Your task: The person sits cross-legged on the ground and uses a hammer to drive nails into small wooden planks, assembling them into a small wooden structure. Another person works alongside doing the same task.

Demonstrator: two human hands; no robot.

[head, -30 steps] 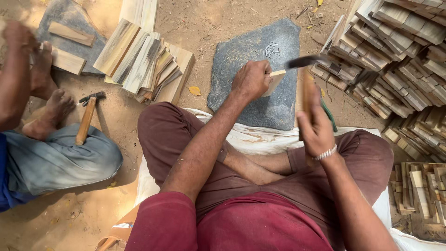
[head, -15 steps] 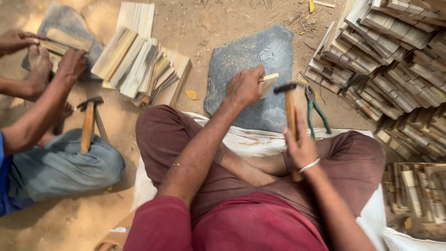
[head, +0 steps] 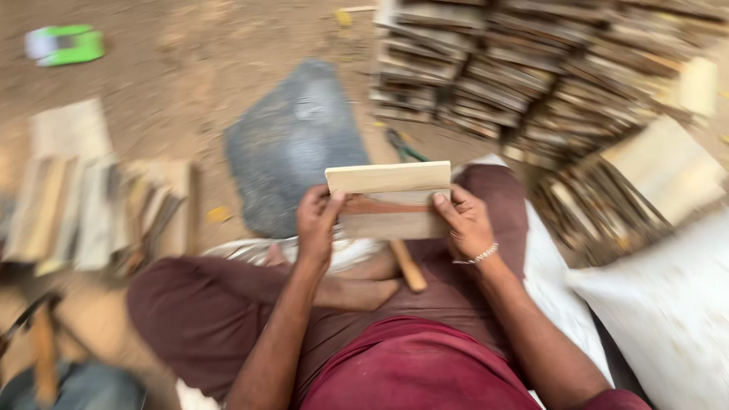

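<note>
Both hands, left hand (head: 317, 222) and right hand (head: 463, 222), grip a small wood box (head: 389, 199) by its ends, up over the lap, near the grey stone (head: 292, 144).

**One head-worn view, looking steeply down**

A single camera sits on the person's head and faces down and forward over the crossed legs. The lap fills the near edge, close to the lens; the left hand (head: 317, 222) and right hand (head: 465, 225) sit mid-frame. The dirt ground (head: 190, 68) runs to the far edge. The picture is motion-blurred. No second view shares the scene.
</note>
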